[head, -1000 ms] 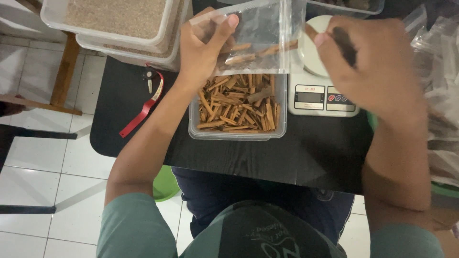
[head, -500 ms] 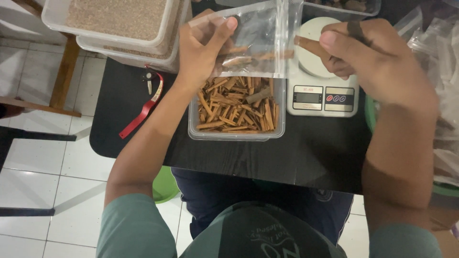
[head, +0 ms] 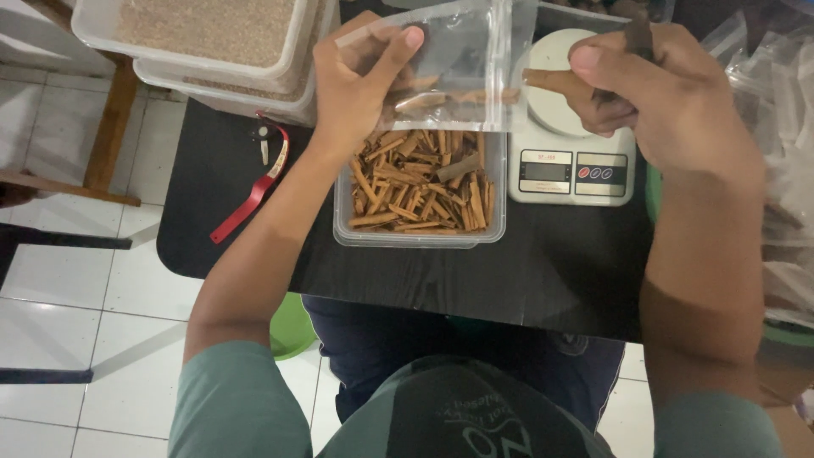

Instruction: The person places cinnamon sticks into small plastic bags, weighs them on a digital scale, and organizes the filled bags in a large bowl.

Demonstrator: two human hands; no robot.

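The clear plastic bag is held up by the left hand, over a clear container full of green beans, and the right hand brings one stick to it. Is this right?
Not quite. In the head view the clear container under the clear plastic bag is full of brown cinnamon sticks, not green beans. The rest stands: the left hand holds the bag up, and the right hand brings one stick toward it.

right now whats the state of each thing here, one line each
clear plastic bag: held up open by the left hand, a few brown sticks inside
brown stick: pinched in the right hand, tip at the bag's mouth
clear tub: lidless, roughly half full of brown sticks
kitchen scale: platform bare, display too small to tell
red-handled cutters: lying flat on the black table, untouched
white bins: stacked, the top one lidless and filled with tan grain
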